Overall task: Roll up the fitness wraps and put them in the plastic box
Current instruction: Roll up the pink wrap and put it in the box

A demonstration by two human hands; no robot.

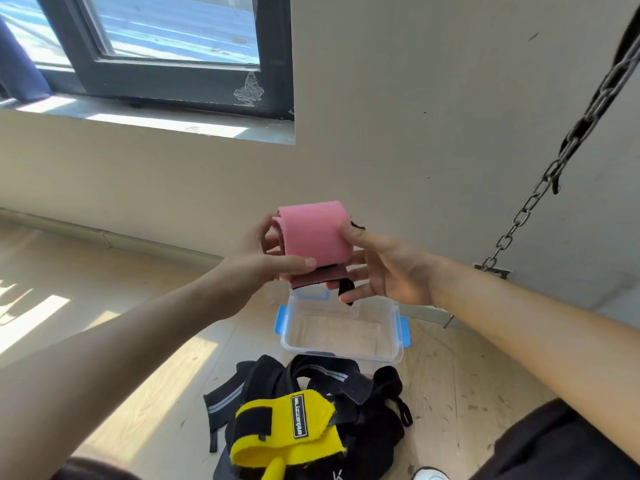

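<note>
Both hands hold the pink wrap point(313, 233) mid-air above the open plastic box point(341, 329), likely to keep the roll tight. Left hand point(263, 258) pinches one end; right hand point(384, 268) cups the other, tail possibly loose. Remaining wraps point(311, 410) lie piled on the floor point(138, 358).

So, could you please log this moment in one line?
pink wrap: rolled, held up | left hand: grips wrap | right hand: grips wrap | box: open, on floor
</note>
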